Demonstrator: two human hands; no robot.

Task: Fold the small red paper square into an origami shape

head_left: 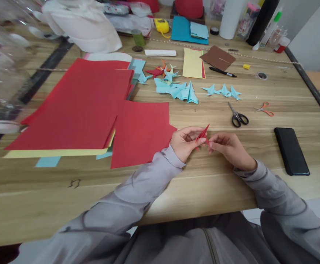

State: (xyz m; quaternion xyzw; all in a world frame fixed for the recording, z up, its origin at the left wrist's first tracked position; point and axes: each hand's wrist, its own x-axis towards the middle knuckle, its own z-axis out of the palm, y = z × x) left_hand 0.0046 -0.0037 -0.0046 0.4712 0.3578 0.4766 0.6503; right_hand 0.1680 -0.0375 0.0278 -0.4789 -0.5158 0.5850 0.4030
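Note:
Between my two hands is a small red folded paper piece (203, 135) with a pointed tip sticking up. My left hand (185, 142) pinches it from the left, thumb on the near side. The fingertips of my right hand (229, 148) are closed on its right end. Beyond them lie a row of small light-blue origami cranes (223, 91), a cluster of larger blue folded pieces (179, 91) and a red origami crane (156, 72). A square of red paper (142, 132) lies just left of my left hand.
Large red sheets (77, 106) cover the table's left side. Black-handled scissors (238, 116), orange scissors (265, 109) and a black phone (291, 151) lie to the right. Farther back are a pen (222, 72), yellow paper (192, 63), a tape measure (162, 26) and bottles.

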